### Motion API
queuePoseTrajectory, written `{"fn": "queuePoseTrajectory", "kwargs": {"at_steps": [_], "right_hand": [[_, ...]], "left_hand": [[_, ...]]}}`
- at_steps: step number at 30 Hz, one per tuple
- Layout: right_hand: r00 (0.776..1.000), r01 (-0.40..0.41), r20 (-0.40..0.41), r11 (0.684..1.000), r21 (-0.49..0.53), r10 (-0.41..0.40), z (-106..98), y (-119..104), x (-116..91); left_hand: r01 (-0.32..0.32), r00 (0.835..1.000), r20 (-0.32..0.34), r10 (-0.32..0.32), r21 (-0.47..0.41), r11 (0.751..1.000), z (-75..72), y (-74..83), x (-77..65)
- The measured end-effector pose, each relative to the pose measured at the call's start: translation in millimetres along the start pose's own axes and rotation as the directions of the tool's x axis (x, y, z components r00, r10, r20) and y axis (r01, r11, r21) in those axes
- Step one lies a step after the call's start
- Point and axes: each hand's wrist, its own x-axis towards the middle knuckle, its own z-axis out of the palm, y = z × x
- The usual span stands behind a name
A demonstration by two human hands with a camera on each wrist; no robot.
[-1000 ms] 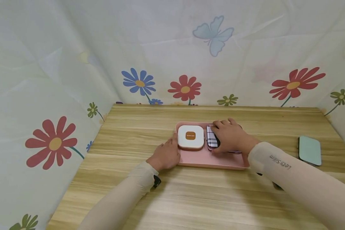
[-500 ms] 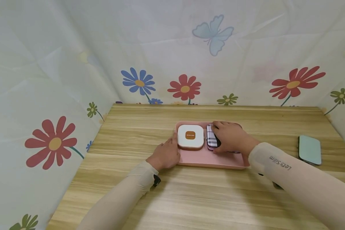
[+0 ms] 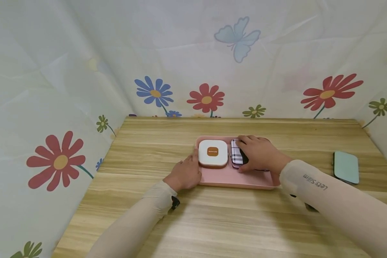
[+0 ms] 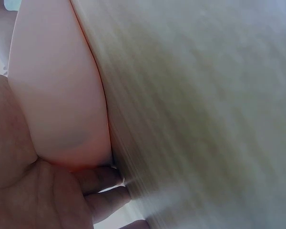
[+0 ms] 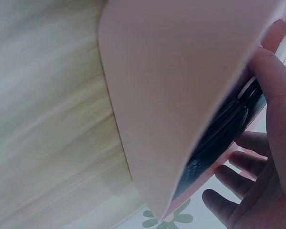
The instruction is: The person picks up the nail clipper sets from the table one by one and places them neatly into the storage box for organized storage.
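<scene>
A shallow pink tray (image 3: 235, 181) lies on the table. At its left end sits a white rounded-square case (image 3: 220, 154) with an orange label. My left hand (image 3: 186, 172) lies against the tray's left side, fingers extended along its wall, as the left wrist view shows from below. In the tray's right half is a plaid flat case (image 3: 237, 153), with a dark patterned case (image 5: 224, 126) beside it, mostly covered by my right hand (image 3: 259, 152). My right thumb is at the near edge of the dark case and the fingers bend over its far side.
A mint-green flat case (image 3: 346, 167) lies on the wooden table (image 3: 213, 222) to the right of the tray. Part of a dark object (image 3: 310, 208) shows beneath the right forearm. A flower-printed curtain (image 3: 167, 43) stands behind and left of the table.
My right fingers have come down from slightly raised to lie flatter over the dark case. My left hand, the tray and the other cases hold their places.
</scene>
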Motion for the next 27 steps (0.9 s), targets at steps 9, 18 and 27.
{"fn": "queuePoseTrajectory", "kwargs": {"at_steps": [9, 18, 27], "right_hand": [[1.0, 0.022, 0.002, 0.997, 0.079, -0.023, 2.4, 10.8, -9.6], [1.0, -0.014, -0.011, 0.991, 0.13, 0.016, -6.6, 32.0, -20.5], [0.993, -0.117, 0.011, 0.979, 0.165, 0.117, -17.4, 48.4, -37.5]], "left_hand": [[-0.001, 1.0, 0.001, 0.001, -0.001, 1.0, 0.5, 1.3, -0.4], [-0.008, 1.0, 0.0, 0.008, 0.006, 1.0, -4.0, 2.1, -2.2], [-0.004, 1.0, 0.013, 0.004, -0.005, 1.0, -1.7, 1.4, -0.9]]}}
